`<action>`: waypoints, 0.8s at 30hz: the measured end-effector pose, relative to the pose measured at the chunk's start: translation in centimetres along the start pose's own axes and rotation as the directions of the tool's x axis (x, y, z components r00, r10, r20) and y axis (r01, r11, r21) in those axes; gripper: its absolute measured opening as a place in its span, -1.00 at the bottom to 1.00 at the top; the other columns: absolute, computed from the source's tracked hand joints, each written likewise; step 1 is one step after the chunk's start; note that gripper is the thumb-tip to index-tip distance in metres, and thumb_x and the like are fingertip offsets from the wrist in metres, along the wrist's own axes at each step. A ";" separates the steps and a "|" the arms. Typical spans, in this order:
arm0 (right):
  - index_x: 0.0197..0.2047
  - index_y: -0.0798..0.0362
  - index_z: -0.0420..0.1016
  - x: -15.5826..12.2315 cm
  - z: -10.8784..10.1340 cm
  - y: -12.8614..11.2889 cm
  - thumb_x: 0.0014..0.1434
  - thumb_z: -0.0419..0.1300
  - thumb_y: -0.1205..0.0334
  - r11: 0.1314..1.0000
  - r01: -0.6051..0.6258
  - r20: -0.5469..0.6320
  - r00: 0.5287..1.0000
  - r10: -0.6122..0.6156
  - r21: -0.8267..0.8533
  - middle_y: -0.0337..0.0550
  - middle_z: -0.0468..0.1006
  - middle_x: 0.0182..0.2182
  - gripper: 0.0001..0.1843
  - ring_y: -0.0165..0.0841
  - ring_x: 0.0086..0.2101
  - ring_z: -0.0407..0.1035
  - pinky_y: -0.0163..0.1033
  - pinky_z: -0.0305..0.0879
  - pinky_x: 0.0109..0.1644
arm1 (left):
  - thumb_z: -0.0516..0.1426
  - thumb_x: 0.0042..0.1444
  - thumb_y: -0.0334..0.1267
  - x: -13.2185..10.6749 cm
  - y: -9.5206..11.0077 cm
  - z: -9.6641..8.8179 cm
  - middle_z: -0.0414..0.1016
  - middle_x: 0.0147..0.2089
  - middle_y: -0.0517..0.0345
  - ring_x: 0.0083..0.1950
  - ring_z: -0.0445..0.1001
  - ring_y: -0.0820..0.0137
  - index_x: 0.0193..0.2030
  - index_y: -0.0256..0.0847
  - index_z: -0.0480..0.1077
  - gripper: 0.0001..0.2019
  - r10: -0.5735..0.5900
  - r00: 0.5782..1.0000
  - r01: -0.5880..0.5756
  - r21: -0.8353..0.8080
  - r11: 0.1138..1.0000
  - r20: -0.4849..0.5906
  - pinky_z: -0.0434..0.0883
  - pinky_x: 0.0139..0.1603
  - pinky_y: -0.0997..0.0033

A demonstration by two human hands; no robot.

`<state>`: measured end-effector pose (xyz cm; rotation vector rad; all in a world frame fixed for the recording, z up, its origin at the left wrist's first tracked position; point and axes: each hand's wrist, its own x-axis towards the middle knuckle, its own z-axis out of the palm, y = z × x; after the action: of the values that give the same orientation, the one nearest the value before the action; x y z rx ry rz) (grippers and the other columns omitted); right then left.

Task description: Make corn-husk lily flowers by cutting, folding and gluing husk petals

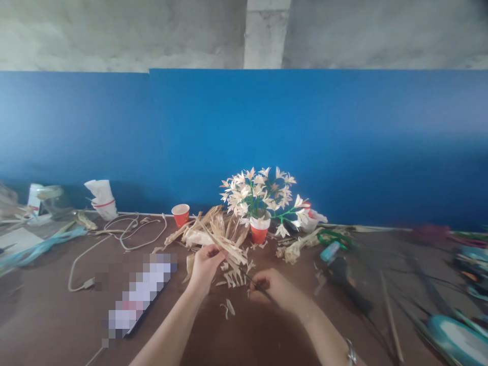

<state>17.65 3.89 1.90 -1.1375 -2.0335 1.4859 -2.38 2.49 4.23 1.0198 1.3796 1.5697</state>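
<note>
A husk strip is being clasped in the left hand, a thin tool being pinched in the right hand alongside.

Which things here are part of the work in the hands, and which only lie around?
In hand: left hand, holding a husk strip; right hand, holding a thin dark tool; cut husk pieces between them.
Lying about: empty orange cup; white cable; white cup.
</note>
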 end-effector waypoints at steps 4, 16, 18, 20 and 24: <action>-0.47 0.13 0.45 0.2 0.2 0.3 -0.15 0.31 0.03 0.998 -0.030 -0.002 1.000 0.030 0.046 -0.34 0.33 -0.70 -0.68 -0.54 -0.69 0.14 -0.44 0.04 -0.63 | 0.25 -0.25 -0.25 -0.2 0.0 0.3 0.43 -0.65 0.23 -0.60 0.34 0.48 -0.57 -0.29 0.46 -0.86 0.004 0.998 -0.006 -0.039 0.999 -0.064 0.27 -0.57 0.53; -0.49 0.12 0.42 -0.1 0.9 -0.9 -0.15 0.32 0.07 0.989 -0.025 -0.012 1.000 0.027 0.144 -0.37 0.31 -0.69 -0.71 -0.56 -0.68 0.11 -0.45 0.02 -0.61 | 0.29 -0.29 -0.17 -0.7 -1.1 1.2 0.39 -0.64 0.25 -0.59 0.33 0.52 -0.61 -0.30 0.38 -0.76 -0.068 0.989 0.035 -0.245 0.969 -0.130 0.28 -0.56 0.54; -0.50 0.12 0.41 -0.2 1.0 -1.1 -0.16 0.32 0.07 0.989 -0.010 -0.015 1.000 0.013 0.150 -0.36 0.33 -0.68 -0.71 -0.55 -0.68 0.13 -0.44 0.04 -0.61 | 0.29 -0.28 -0.16 -0.8 -1.2 1.3 0.40 -0.63 0.25 -0.58 0.34 0.51 -0.60 -0.29 0.38 -0.75 -0.072 0.988 0.035 -0.256 0.966 -0.139 0.29 -0.55 0.54; -0.50 0.11 0.40 -0.3 1.1 -1.5 -0.17 0.32 0.06 0.987 -0.042 -0.015 0.999 0.045 0.152 -0.36 0.33 -0.68 -0.70 -0.56 -0.69 0.11 -0.44 0.01 -0.63 | 0.29 -0.28 -0.16 -0.8 -1.2 1.4 0.40 -0.63 0.26 -0.59 0.34 0.51 -0.59 -0.29 0.37 -0.75 -0.082 0.986 0.040 -0.271 0.962 -0.143 0.28 -0.55 0.53; -0.48 0.11 0.41 -0.6 1.1 -2.2 -0.18 0.32 0.05 0.986 -0.068 -0.017 0.997 0.071 0.151 -0.37 0.33 -0.68 -0.69 -0.56 -0.70 0.09 -0.44 0.00 -0.64 | 0.30 -0.29 -0.19 -0.8 -1.2 1.5 0.39 -0.65 0.28 -0.60 0.32 0.53 -0.61 -0.28 0.35 -0.76 -0.112 0.982 0.062 -0.307 0.950 -0.150 0.26 -0.56 0.55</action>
<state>16.35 2.48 3.60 -1.1692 -1.8497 1.6229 -0.66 2.34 3.09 0.6478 1.2257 1.7644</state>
